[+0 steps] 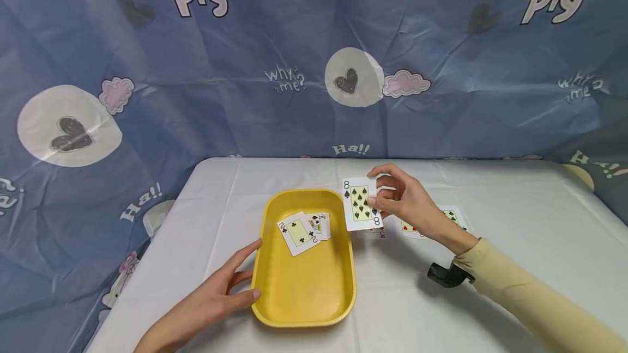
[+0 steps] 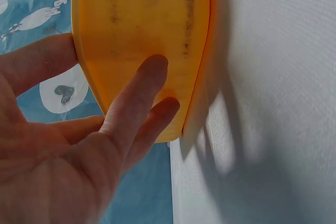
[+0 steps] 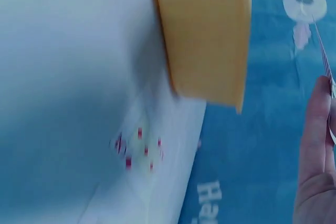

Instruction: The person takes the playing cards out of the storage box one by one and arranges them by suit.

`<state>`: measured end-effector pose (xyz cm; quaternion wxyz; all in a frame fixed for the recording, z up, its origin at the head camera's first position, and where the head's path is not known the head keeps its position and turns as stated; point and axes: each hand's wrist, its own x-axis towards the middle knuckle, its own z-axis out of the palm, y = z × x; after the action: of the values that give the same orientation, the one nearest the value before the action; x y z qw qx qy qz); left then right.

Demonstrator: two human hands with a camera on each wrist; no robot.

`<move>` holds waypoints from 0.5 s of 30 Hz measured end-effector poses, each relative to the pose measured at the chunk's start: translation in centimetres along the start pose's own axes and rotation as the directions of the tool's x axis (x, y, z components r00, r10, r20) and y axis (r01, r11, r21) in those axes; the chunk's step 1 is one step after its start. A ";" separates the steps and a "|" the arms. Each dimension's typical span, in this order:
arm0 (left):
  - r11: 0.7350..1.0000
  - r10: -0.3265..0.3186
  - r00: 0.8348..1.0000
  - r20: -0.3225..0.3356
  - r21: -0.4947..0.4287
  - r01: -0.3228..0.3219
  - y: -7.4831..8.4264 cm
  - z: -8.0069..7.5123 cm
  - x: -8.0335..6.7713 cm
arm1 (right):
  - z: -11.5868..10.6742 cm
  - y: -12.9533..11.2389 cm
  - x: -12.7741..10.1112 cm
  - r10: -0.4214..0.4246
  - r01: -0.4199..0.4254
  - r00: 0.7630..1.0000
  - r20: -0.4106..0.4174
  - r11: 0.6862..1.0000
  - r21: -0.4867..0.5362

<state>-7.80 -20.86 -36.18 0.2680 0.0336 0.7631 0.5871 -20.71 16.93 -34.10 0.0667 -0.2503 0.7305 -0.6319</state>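
The right hand [image 1: 409,206] pinches the eight of spades [image 1: 362,204] between thumb and fingers and holds it upright, face to the camera, just beside the far right corner of the yellow tray [image 1: 304,309]. The card is above the bench [image 1: 515,244], not yet over the tray. The left hand [image 1: 216,298] lies against the tray's near left wall with straight, released fingers [image 2: 142,93]; I judge it steadies the tray so it does not slide. Inside the tray, at its far end, lie the two of clubs [image 1: 297,233] and a king [image 1: 320,224], overlapping. To the right of the tray more cards [image 1: 453,215] lie face up on the bench, partly hidden by the right hand.
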 end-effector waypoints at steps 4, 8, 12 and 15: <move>1.000 0.002 1.000 -0.016 -0.009 -0.002 0.1 0.0 0.0 | -2.6 -0.2 -1.1 0.026 -0.029 0.998 -0.060 0.999 -0.044; 1.000 0.003 0.999 -0.033 -0.006 -0.003 0.1 0.0 0.1 | -5.6 -0.2 -2.5 0.066 -0.081 0.988 -0.142 0.991 -0.104; 1.000 -0.017 0.999 -0.051 -0.003 0.017 0.2 0.1 0.3 | -8.5 0.0 -4.1 0.090 -0.128 0.976 -0.198 0.974 -0.188; 1.000 -0.024 0.998 -0.049 -0.010 0.024 0.2 0.1 0.4 | -10.7 0.5 -5.3 0.107 -0.151 0.975 -0.194 0.961 -0.233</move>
<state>-8.13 -20.54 -36.14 0.2562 0.0087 0.7672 0.5880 -20.70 28.82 -33.67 0.0105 -0.1504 0.8210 -0.5506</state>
